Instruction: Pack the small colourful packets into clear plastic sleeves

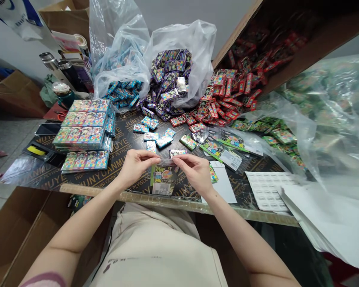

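Observation:
My left hand (139, 165) and my right hand (194, 169) pinch the two upper corners of a clear printed plastic bag (164, 181). The bag hangs flat near the table's front edge, its printed label facing me. Just beyond its top edge lies a small packet (178, 152), close to my right fingertips. Several blue packets (164, 141) are scattered behind my hands. A green packet (188, 142) rests to their right. More printed bags (224, 153) lie overlapped on the right, beside a white sheet (224, 185).
Stacked packs of packets (83, 127) stand at the left. Behind are a plastic bag of blue packets (122, 89), purple packets (167, 75) in another bag, and a red heap (221, 99). Green packets (283, 135), a sticker sheet (267, 191) and papers (332, 223) occupy the right.

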`<action>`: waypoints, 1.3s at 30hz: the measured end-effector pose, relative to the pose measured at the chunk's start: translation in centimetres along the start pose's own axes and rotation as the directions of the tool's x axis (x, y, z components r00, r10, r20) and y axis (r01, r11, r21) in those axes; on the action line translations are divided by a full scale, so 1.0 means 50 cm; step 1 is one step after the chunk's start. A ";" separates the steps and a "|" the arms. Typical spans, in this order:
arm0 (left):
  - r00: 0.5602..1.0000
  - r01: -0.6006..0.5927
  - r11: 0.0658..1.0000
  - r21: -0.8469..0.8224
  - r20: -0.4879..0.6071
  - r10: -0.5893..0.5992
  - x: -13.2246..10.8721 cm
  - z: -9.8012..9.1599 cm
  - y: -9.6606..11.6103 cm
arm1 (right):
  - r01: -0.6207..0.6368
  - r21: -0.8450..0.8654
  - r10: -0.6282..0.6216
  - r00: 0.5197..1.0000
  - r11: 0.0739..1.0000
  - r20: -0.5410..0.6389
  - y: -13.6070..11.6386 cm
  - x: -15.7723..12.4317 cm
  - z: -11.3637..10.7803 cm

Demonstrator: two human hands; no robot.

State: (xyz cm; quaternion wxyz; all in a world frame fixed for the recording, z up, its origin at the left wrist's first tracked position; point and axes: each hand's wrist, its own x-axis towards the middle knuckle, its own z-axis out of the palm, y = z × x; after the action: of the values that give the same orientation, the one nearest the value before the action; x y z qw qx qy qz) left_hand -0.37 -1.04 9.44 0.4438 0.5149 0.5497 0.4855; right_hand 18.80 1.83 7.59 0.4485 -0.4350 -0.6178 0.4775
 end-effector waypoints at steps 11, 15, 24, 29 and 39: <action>0.953 -0.295 0.936 0.191 0.127 0.274 -0.030 -0.007 -0.012 | 0.386 -0.228 -0.368 0.922 0.894 0.117 0.052 -0.037 -0.022; 0.950 -0.301 0.935 0.185 -0.020 0.310 -0.022 -0.012 -0.038 | 0.388 -0.247 -0.351 0.919 0.888 0.182 0.067 0.013 -0.019; 0.768 0.041 0.992 0.116 -0.639 0.043 -0.083 -0.131 -0.197 | 0.555 -0.653 -0.193 0.818 0.516 0.542 0.205 0.214 0.041; 0.788 0.086 0.947 0.310 -0.603 0.126 -0.101 -0.120 -0.179 | 0.311 -0.374 -0.232 0.942 0.873 0.243 0.192 0.179 0.059; 0.923 0.375 0.895 -0.241 0.004 -0.386 -0.018 0.037 -0.141 | 0.287 -0.249 -0.190 0.918 0.925 0.349 0.100 0.000 0.027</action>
State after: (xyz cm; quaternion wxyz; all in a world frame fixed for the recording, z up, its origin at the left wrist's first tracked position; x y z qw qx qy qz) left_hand 0.60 -1.80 2.18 0.5761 0.3301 0.5875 0.4626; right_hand 18.04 2.41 2.51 0.3285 -0.3348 -0.7950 0.3848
